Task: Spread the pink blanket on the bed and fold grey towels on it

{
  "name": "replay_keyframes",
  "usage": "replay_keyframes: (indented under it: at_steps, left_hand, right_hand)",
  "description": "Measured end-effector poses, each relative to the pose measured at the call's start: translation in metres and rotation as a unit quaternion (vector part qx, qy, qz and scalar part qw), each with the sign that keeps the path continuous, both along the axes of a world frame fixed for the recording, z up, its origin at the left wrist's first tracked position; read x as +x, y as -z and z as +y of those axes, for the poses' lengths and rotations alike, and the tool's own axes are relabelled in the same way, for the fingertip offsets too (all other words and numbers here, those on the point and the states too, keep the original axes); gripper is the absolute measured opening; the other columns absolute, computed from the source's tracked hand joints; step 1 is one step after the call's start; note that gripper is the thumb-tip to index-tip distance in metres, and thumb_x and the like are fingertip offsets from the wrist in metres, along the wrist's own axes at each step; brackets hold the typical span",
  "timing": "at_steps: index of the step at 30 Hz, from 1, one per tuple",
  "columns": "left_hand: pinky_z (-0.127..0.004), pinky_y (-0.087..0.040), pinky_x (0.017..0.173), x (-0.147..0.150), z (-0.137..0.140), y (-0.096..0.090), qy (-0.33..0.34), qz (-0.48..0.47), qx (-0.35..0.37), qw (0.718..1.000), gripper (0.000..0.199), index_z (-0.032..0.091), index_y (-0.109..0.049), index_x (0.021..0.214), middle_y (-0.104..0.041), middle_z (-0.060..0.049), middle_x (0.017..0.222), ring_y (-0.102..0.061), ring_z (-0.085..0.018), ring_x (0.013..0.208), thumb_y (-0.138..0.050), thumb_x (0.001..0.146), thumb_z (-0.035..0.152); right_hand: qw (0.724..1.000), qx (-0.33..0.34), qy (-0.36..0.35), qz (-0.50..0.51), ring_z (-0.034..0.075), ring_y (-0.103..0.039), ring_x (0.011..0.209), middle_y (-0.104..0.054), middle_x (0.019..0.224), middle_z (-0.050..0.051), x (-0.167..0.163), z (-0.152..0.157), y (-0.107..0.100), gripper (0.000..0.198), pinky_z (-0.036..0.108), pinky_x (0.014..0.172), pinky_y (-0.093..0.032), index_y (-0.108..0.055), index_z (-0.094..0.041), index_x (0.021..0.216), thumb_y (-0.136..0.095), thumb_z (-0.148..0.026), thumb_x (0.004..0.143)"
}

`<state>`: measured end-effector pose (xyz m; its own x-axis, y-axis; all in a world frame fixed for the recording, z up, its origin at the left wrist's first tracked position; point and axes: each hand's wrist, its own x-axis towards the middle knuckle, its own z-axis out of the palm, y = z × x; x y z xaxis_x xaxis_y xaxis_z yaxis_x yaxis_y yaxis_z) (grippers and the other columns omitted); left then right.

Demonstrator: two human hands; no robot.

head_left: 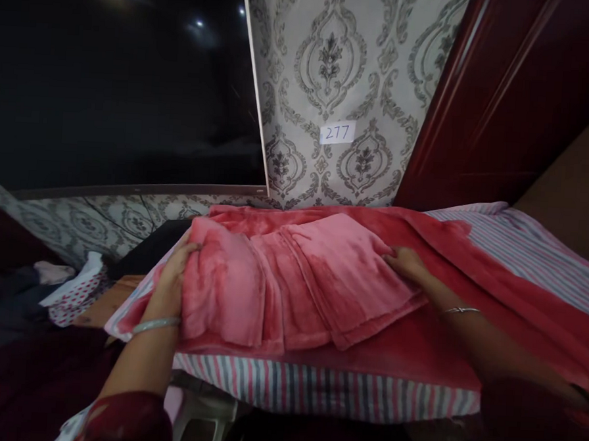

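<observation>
The clearest writing is on a white paper label [337, 132] stuck to the patterned wallpaper [330, 58]: the handwritten number "277". A small pale mark sits at the lower right corner of the television [128, 87] frame, too small to read.

Below the label, a folded pink cloth [316, 281] lies on a red blanket [446, 340], with striped cloth [325, 390] showing along the front edge. The person's left hand [178, 264] grasps the pink cloth's left end, fingers curled over it; the right hand [407, 262] pinches its right edge. A pale bangle [155, 325] circles the left wrist, a thin silvery bracelet [461, 310] the right. Off to the left lies a white cloth with red dots [76, 296]; no lettering can be made out on the fabrics.
</observation>
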<state>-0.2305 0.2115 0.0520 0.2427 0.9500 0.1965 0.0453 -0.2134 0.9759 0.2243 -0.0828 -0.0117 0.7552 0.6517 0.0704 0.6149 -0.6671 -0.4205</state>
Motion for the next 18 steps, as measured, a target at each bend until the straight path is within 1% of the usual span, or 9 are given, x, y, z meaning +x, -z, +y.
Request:
replay_keyframes:
  at_steps: [4, 6, 7, 9, 11, 13, 15, 17, 18]
  left_hand:
    - [-0.022, -0.055, 0.078, 0.014, 0.022, -0.041, 0.022, -0.091, -0.004, 0.996, 0.053, 0.016, -0.064, 0.122, -0.071, 0.001, 0.089, -0.067, -0.016, 0.086, -0.062, 0.069, 0.010]
    - [-0.019, -0.054, 0.077, 0.014, 0.035, -0.050, 0.014, -0.111, 0.005, 0.994, 0.056, 0.016, -0.066, 0.120, -0.071, 0.002, 0.089, -0.066, -0.014, 0.084, -0.057, 0.066, 0.003]
    - [-0.019, -0.054, 0.077, 0.014, 0.041, -0.050, 0.005, -0.106, -0.007, 0.994, 0.057, 0.016, -0.067, 0.120, -0.071, 0.002, 0.088, -0.065, -0.013, 0.082, -0.056, 0.065, 0.001]
    - [-0.021, -0.055, 0.076, 0.016, 0.048, -0.040, -0.018, -0.073, -0.055, 0.996, 0.056, 0.014, -0.068, 0.118, -0.071, 0.001, 0.083, -0.065, -0.013, 0.078, -0.056, 0.064, 0.000]
    - [-0.027, -0.057, 0.074, 0.018, 0.048, -0.020, -0.056, -0.025, -0.111, 0.992, 0.050, 0.011, -0.069, 0.112, -0.069, 0.000, 0.077, -0.066, -0.016, 0.075, -0.061, 0.063, 0.002]
    - [-0.032, -0.058, 0.077, 0.019, 0.042, 0.005, -0.094, 0.023, -0.144, 0.985, 0.042, 0.010, -0.070, 0.106, -0.068, -0.002, 0.074, -0.067, -0.019, 0.076, -0.068, 0.064, 0.006]
    - [-0.036, -0.058, 0.087, 0.013, 0.029, 0.028, -0.109, 0.064, -0.144, 0.981, 0.037, 0.011, -0.070, 0.103, -0.070, -0.005, 0.082, -0.069, -0.022, 0.087, -0.074, 0.067, 0.012]
    - [-0.040, -0.054, 0.097, 0.000, 0.013, 0.044, -0.090, 0.098, -0.128, 0.983, 0.039, 0.013, -0.071, 0.104, -0.073, -0.010, 0.097, -0.068, -0.027, 0.102, -0.080, 0.067, 0.020]
    - [-0.041, -0.053, 0.100, -0.009, 0.004, 0.050, -0.075, 0.111, -0.117, 0.984, 0.043, 0.015, -0.072, 0.106, -0.073, -0.012, 0.104, -0.066, -0.031, 0.109, -0.084, 0.066, 0.025]
  right_hand:
    - [0.996, 0.080, 0.024, -0.029, 0.028, -0.066, 0.096, -0.071, 0.107, 0.020, 0.016, -0.019, -0.026, 0.036, 0.033, 0.079, -0.047, -0.069, -0.008, 0.115, -0.050, -0.031, 0.094]
    - [0.992, 0.114, 0.036, -0.044, 0.029, -0.065, 0.096, -0.070, 0.108, 0.022, 0.026, -0.042, -0.033, 0.036, 0.036, 0.081, -0.047, -0.069, -0.012, 0.112, -0.048, -0.035, 0.094]
    - [0.989, 0.128, 0.044, -0.051, 0.030, -0.065, 0.095, -0.070, 0.107, 0.022, 0.031, -0.056, -0.031, 0.035, 0.038, 0.081, -0.047, -0.069, -0.014, 0.109, -0.048, -0.038, 0.093]
    - [0.986, 0.146, 0.057, -0.055, 0.033, -0.066, 0.093, -0.069, 0.102, 0.022, 0.038, -0.084, -0.018, 0.034, 0.043, 0.080, -0.048, -0.069, -0.020, 0.100, -0.049, -0.045, 0.090]
    - [0.989, 0.140, 0.046, -0.030, 0.036, -0.066, 0.091, -0.069, 0.098, 0.022, 0.042, -0.109, 0.003, 0.036, 0.047, 0.079, -0.049, -0.068, -0.024, 0.095, -0.047, -0.052, 0.088]
    - [0.992, 0.121, 0.022, -0.010, 0.039, -0.066, 0.086, -0.069, 0.093, 0.021, 0.041, -0.128, 0.023, 0.039, 0.052, 0.076, -0.049, -0.068, -0.030, 0.095, -0.045, -0.061, 0.086]
    - [0.991, 0.122, -0.003, -0.047, 0.042, -0.066, 0.091, -0.069, 0.096, 0.020, 0.031, -0.142, 0.036, 0.043, 0.057, 0.079, -0.048, -0.068, -0.036, 0.101, -0.044, -0.067, 0.085]
    - [0.981, 0.142, -0.043, -0.125, 0.042, -0.063, 0.106, -0.068, 0.108, 0.019, 0.010, -0.148, 0.041, 0.045, 0.058, 0.090, -0.047, -0.066, -0.040, 0.111, -0.043, -0.069, 0.086]
    - [0.973, 0.151, -0.080, -0.157, 0.041, -0.061, 0.113, -0.067, 0.115, 0.018, -0.005, -0.148, 0.042, 0.047, 0.057, 0.096, -0.046, -0.065, -0.039, 0.118, -0.045, -0.068, 0.087]
